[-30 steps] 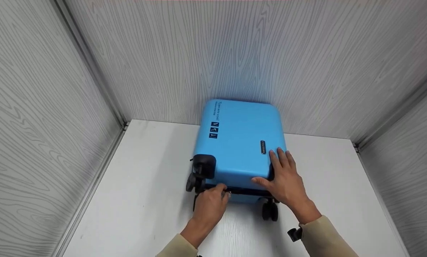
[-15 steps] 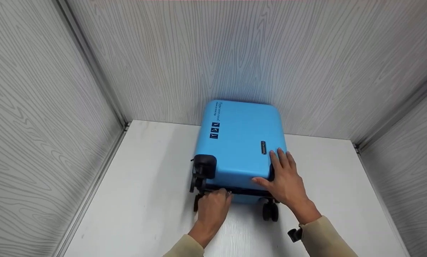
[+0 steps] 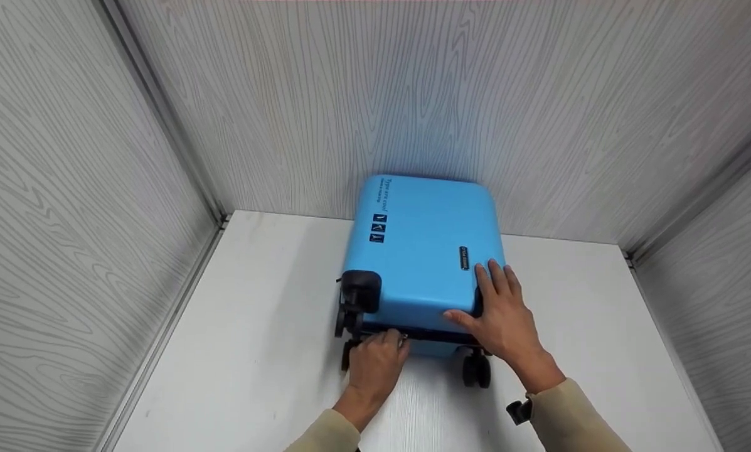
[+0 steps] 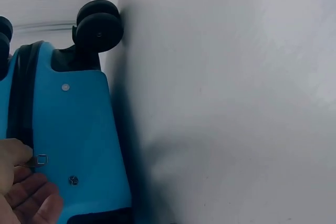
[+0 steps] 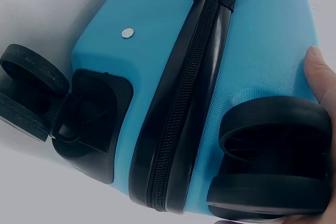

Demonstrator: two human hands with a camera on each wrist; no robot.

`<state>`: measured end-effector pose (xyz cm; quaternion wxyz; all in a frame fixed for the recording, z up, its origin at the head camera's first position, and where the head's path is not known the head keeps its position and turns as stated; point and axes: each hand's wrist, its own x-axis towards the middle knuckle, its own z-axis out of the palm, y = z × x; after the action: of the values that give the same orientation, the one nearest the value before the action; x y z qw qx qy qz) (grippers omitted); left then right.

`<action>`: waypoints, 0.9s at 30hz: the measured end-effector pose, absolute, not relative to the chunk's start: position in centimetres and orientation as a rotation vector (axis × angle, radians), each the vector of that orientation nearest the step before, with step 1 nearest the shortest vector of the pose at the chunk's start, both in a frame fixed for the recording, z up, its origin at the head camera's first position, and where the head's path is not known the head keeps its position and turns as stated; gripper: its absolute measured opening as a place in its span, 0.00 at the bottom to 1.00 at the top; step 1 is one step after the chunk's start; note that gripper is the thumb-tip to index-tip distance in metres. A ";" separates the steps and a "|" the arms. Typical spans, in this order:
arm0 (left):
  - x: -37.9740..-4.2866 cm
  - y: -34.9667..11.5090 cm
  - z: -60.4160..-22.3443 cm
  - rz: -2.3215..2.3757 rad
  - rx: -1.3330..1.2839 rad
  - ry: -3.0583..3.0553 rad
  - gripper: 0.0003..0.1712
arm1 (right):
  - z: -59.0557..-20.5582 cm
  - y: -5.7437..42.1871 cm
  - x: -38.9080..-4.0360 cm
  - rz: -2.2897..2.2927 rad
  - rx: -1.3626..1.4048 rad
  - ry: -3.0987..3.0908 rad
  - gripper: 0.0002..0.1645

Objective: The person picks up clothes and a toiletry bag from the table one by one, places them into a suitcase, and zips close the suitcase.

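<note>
A light blue hard-shell suitcase (image 3: 425, 238) lies on its side, its wheeled end toward me. My left hand (image 3: 376, 364) is at that end and pinches a small metal zipper pull (image 4: 41, 159) between thumb and finger. The black zipper band (image 5: 181, 93) runs across the end, with its teeth meshed in the stretch that the right wrist view shows. My right hand (image 3: 507, 320) rests with spread fingers over the suitcase's near right corner, beside a black wheel (image 5: 273, 156). The underside of the suitcase is hidden.
Black double wheels stick out at the corners, such as the lower right wheel (image 3: 477, 369). The white floor panel (image 3: 256, 351) lies around the suitcase. Wood-grain walls stand behind (image 3: 287, 113) and on both sides, and the suitcase's far end is close to the back wall.
My left hand has shifted slightly to the right along the zipper band over the last second, mostly in its first half. My right hand and the suitcase have stayed nearly still.
</note>
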<state>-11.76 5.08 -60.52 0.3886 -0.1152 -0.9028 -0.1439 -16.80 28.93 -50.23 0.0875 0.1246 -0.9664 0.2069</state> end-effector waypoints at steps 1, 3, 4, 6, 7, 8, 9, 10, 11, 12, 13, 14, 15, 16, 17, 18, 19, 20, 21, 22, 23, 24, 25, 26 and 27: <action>-11.7 5.1 -60.5 -0.374 -0.297 -2.295 0.16 | -50.3 28.9 -16.8 0.617 0.369 -2.880 0.69; -11.7 5.0 -60.4 -0.405 -0.306 -2.295 0.14 | -50.3 28.9 -16.8 0.617 0.364 -2.888 0.69; -11.6 4.9 -60.4 -0.426 -0.312 -2.297 0.13 | -50.3 28.9 -16.7 0.618 0.360 -2.895 0.69; -11.5 4.8 -60.3 -0.468 -0.327 -2.303 0.12 | -50.4 28.9 -16.7 0.620 0.359 -2.899 0.69; -11.4 4.7 -60.3 -0.488 -0.336 -2.306 0.11 | -50.4 28.9 -16.7 0.618 0.361 -2.899 0.69; -11.3 4.6 -60.3 -0.502 -0.346 -2.311 0.11 | -50.4 29.0 -16.7 0.618 0.363 -2.897 0.69; -11.3 4.5 -60.4 -0.510 -0.358 -2.318 0.10 | -50.4 29.0 -16.7 0.620 0.364 -2.893 0.69; -11.2 4.4 -60.4 -0.513 -0.374 -2.323 0.10 | -50.4 29.0 -16.7 0.621 0.365 -2.889 0.69; -11.2 4.3 -60.4 -0.504 -0.389 -2.329 0.10 | -50.5 29.0 -16.7 0.621 0.367 -2.886 0.69; -11.2 4.2 -60.4 -0.497 -0.406 -2.333 0.09 | -50.5 29.0 -16.7 0.622 0.367 -2.883 0.69; -11.2 4.1 -60.3 -0.487 -0.423 -2.338 0.09 | -50.5 29.0 -16.8 0.623 0.367 -2.882 0.69; -11.3 4.0 -60.3 -0.478 -0.439 -2.341 0.09 | -50.5 28.9 -16.8 0.621 0.367 -2.883 0.69; -11.3 4.0 -60.3 -0.476 -0.453 -2.345 0.10 | -50.5 28.9 -16.8 0.619 0.367 -2.885 0.69; -11.3 3.9 -60.3 -0.476 -0.462 -2.349 0.10 | -50.4 28.9 -16.8 0.617 0.368 -2.889 0.70; -11.3 3.8 -60.2 -0.481 -0.467 -2.347 0.11 | -50.4 28.8 -16.8 0.617 0.367 -2.894 0.70; -11.3 3.6 -60.2 -0.498 -0.472 -2.343 0.11 | -50.3 28.8 -16.9 0.620 0.365 -2.899 0.71; -11.3 3.5 -60.3 -0.514 -0.474 -2.339 0.12 | -50.3 28.7 -16.9 0.619 0.363 -2.903 0.71; -11.4 3.3 -60.3 -0.529 -0.472 -2.332 0.12 | -50.2 28.7 -16.9 0.619 0.363 -2.907 0.72; -11.4 3.1 -60.3 -0.543 -0.470 -2.325 0.12 | -50.2 28.7 -16.9 0.619 0.362 -2.911 0.72; -11.4 2.8 -60.4 -0.547 -0.466 -2.319 0.12 | -50.1 28.7 -16.9 0.622 0.360 -2.914 0.72; -11.5 2.6 -60.5 -0.549 -0.464 -2.310 0.11 | -50.1 28.7 -16.9 0.625 0.359 -2.915 0.72; -11.5 2.3 -60.6 -0.546 -0.459 -2.304 0.10 | -50.1 28.8 -16.9 0.627 0.358 -2.915 0.72; -11.5 2.1 -60.6 -0.542 -0.453 -2.300 0.10 | -50.1 28.9 -16.9 0.629 0.359 -2.915 0.72; -11.5 1.9 -60.7 -0.538 -0.444 -2.298 0.09 | -50.1 29.0 -16.9 0.633 0.360 -2.915 0.72; -11.5 1.8 -60.7 -0.544 -0.435 -2.298 0.08 | -50.1 29.1 -16.9 0.634 0.360 -2.916 0.72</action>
<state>-11.46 1.77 -60.70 0.3619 -0.1688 -0.8922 -0.2111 -16.87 29.09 -50.13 0.0679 0.1194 -0.9679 0.2106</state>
